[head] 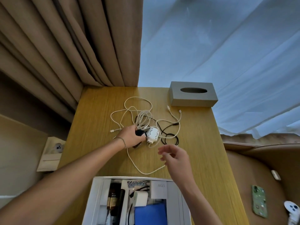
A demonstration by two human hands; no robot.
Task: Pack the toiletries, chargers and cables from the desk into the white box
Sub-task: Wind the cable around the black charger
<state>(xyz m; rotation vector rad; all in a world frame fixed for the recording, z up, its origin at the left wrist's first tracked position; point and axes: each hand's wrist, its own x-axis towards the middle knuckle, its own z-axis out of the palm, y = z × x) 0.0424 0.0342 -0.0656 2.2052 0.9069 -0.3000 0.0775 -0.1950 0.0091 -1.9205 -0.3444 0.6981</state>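
A tangle of white cables (142,117) and a black cable (168,137) lies in the middle of the wooden desk (97,120). My left hand (129,137) is closed on a black plug at the tangle's near left, touching a round white charger (153,134). My right hand (175,157) hovers just right of it above the desk, fingers apart and empty, slightly blurred. The white box (97,197) stands open at the desk's near edge, holding a dark bottle, a comb, white chargers and a blue item.
A grey tissue box (193,94) sits at the desk's far right corner. Brown curtains hang at the back left, sheer ones at the right. A brown chair at the right carries a green phone (259,203) and a white controller (292,211).
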